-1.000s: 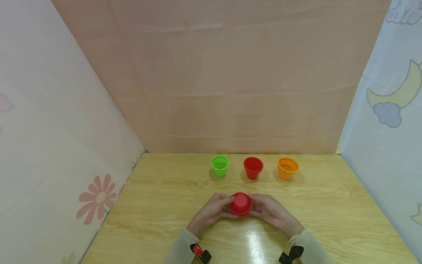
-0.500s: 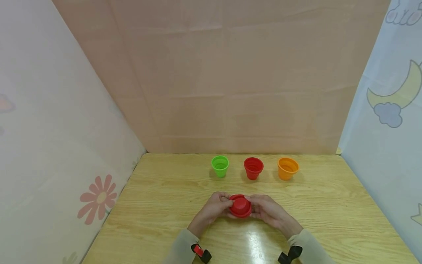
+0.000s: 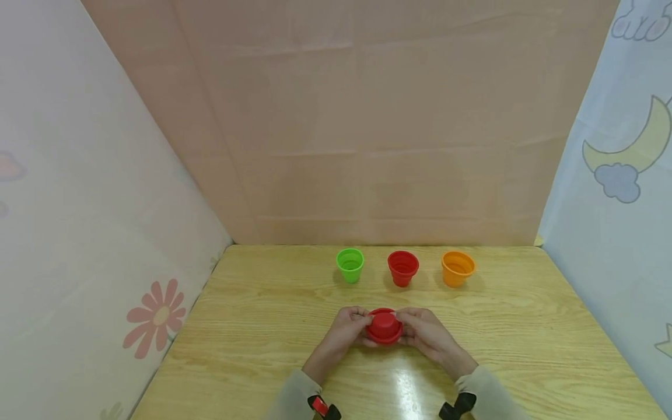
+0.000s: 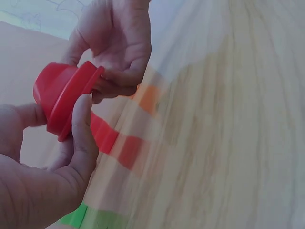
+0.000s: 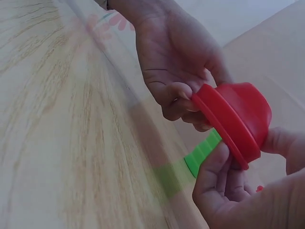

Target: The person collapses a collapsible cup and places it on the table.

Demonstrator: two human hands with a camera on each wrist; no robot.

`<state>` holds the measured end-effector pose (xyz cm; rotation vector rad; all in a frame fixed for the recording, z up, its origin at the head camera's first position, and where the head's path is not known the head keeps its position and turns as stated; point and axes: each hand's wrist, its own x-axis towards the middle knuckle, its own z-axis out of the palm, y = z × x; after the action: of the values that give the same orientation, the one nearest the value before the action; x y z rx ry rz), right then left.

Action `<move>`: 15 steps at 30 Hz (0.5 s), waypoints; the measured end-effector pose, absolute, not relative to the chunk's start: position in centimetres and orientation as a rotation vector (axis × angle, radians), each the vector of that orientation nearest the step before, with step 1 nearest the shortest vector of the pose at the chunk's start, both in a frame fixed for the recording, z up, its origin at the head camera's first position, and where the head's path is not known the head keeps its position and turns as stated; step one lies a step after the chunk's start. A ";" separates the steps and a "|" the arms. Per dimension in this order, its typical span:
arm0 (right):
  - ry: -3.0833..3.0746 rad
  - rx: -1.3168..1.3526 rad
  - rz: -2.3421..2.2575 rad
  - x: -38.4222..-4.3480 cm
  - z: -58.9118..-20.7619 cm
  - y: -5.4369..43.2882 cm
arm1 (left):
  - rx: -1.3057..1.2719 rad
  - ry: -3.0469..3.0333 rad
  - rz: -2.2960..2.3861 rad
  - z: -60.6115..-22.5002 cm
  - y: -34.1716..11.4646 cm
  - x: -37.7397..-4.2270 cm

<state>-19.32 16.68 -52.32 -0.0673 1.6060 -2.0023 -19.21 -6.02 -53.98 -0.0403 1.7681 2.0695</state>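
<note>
A green cup (image 3: 350, 266), a red cup (image 3: 403, 269) and an orange cup (image 3: 458, 270) are standing upright in a row on the table (image 3: 252, 326), spaced apart. A backdrop (image 3: 357, 128) is rising behind them. A flower (image 3: 160, 315) is showing on the left wall (image 3: 105, 175), a moon (image 3: 637, 146) and cloud (image 3: 618, 181) on the right wall (image 3: 588, 256).

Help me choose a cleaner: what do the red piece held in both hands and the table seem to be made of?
Red piece: probably silicone or another flexible plastic, smooth and satin; its wall is stepped and looks slightly creased, though softness can't be confirmed by sight.
Table: wood or wood-look laminate, somewhat glossy; it shows grain lines and bright glare.
</note>
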 end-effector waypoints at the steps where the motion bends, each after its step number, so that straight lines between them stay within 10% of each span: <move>1: 1.630 -0.055 -2.004 -19.3 -52.3 16.6 | -0.044 1.759 2.077 -53.9 -5.9 -19.2; 15: 1.758 0.049 -2.005 -19.2 -52.2 16.2 | 0.061 1.432 2.099 -53.0 -6.9 -18.7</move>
<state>-19.23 16.17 -52.22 0.0494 1.7584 -2.0052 -18.70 -6.94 -53.01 0.0610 1.4324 2.0992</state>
